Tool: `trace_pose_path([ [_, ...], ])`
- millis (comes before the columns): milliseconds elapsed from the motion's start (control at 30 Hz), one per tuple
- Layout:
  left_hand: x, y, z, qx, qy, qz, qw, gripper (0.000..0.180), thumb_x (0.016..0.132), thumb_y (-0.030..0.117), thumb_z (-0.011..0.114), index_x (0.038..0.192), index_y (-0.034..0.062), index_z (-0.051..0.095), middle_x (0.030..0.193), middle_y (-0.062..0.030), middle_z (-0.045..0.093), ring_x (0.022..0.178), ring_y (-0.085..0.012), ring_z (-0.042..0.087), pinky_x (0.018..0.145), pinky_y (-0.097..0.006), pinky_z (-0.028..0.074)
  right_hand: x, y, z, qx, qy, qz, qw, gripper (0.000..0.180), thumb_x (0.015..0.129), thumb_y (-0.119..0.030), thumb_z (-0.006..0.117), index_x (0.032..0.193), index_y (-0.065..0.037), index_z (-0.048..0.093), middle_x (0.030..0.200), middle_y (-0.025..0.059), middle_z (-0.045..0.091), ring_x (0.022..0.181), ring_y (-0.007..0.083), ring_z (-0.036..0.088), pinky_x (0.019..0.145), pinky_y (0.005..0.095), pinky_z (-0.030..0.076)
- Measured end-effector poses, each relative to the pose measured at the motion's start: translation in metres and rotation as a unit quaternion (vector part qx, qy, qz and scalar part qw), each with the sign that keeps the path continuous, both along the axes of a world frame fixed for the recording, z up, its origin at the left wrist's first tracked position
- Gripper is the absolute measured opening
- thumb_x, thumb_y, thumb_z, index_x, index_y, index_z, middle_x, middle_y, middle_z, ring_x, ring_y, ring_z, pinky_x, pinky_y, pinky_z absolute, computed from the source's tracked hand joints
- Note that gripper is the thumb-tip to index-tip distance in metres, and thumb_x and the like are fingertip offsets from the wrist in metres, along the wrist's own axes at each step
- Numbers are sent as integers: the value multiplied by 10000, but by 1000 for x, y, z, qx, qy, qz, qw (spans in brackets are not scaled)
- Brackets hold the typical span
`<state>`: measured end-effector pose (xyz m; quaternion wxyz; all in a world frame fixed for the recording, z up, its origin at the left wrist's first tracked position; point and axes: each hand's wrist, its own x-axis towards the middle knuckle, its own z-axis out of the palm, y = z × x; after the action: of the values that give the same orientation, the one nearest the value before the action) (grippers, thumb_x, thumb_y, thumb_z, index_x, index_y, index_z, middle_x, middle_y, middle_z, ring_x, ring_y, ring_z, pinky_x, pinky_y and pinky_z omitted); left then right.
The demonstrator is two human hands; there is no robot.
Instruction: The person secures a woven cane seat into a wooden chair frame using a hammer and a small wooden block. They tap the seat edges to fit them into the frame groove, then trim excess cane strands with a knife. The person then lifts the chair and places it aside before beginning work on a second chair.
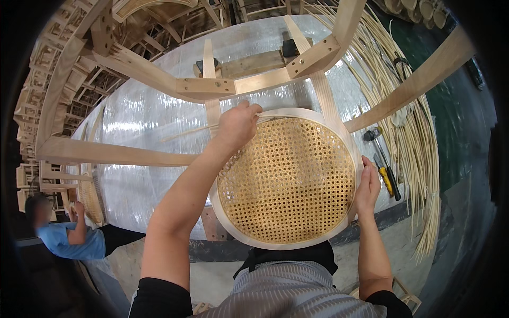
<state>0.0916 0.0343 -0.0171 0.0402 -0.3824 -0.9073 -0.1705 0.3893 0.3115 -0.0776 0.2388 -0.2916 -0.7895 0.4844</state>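
Head camera view: a film-covered worktop [138,185] is being overlooked from above, and across it a pale wooden chair frame [146,70] is being seen, its curved rail lying toward 12 o'clock from the middle. Toward 2 to 4 o'clock, a long bundle of canes [421,159] is being carried along the worktop's edge. At the centre, a round caned seat [289,180] is being presented face up, just in front of the wearer's body. At its 3 o'clock the right hand [368,188] is being laid along the outer rim; whether fingers are being hooked beneath is hidden. At its 11 o'clock the left hand [238,124] is being kept bent over the rim, fingers curled in; whether anything is being pinched cannot be told. Just beside the right hand, toward its 2 o'clock, a yellow-handled tool [385,180] is being borne by the worktop. Smallest, a thin pale strip [190,132] is being extended from under the left hand, clearly the nearer one, its long axis being pointed between 8 and 9 o'clock, away from the seat.
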Motion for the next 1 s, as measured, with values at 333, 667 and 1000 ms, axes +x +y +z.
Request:
trace_pose_path([
  [333,23,0,-12,68,-48,47,995,98,950,140,707,1038,150,665,904,-126,622,814,-359,681,701,-463,542,-1,0,-1,17,14,6,1000,411,1144,-207,445,1381,55,655,1212,174,700,1127,247,645,1017,358,470],
  [667,25,20,-13,59,-95,157,981,255,911,336,772,923,93,695,960,-141,689,852,-340,700,758,-467,555,0,2,-4,38,19,8,999,388,1138,-185,459,1368,49,666,1219,178,705,1123,251,654,1010,360,478],
  [1000,9,32,-13,-19,-156,213,964,373,860,409,794,900,49,705,958,-192,728,880,-353,719,786,-459,565,2,0,-4,27,25,-3,999,392,1138,-205,477,1366,50,668,1232,186,712,1147,262,660,1033,368,483],
])
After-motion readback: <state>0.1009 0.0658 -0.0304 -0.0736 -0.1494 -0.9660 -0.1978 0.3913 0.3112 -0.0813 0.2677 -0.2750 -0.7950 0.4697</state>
